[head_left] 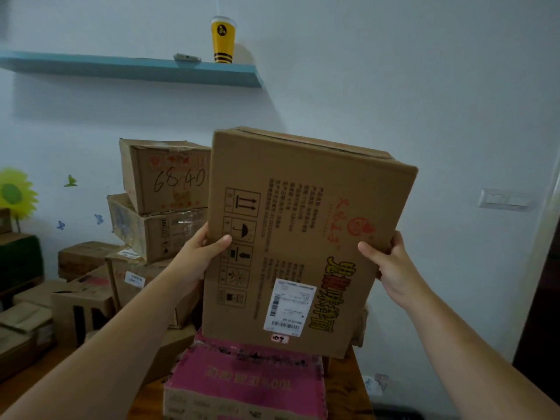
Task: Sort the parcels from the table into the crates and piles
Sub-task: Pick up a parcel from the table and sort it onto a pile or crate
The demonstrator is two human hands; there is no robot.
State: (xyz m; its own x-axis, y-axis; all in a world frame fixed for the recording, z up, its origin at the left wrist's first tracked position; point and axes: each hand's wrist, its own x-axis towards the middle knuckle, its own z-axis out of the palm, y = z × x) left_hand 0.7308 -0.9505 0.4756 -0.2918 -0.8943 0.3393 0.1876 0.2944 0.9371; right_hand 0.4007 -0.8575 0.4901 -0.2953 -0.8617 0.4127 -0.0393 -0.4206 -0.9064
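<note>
Wall (394, 86), pale, fills the field behind the box. Box (303, 237): a brown carton held up off the counter, tilted, printed face toward the camera. Its lower edge hangs over the pink box; whether the two touch cannot be told.

Left hand (197, 253) and right hand (391, 265) each grip one side edge of the box, thumb on the printed face, the other fingers hidden behind it.

The step appears to be lifting and reading the box before placing it. It would be done well by keeping both grips level, checking the label (289, 307) low on the box face, and swinging clear of the stack.

Stack (163, 192): cartons piled left of the box, one marked 6840.
Pink box (248, 380): below the box, on the counter.
Counter (342, 386): brown wood, below the box.
Shelf (130, 68): blue, above and left of the box.
Cup (222, 39): yellow, on the shelf.
Switch (504, 200): on the wall, right of the box.
</note>
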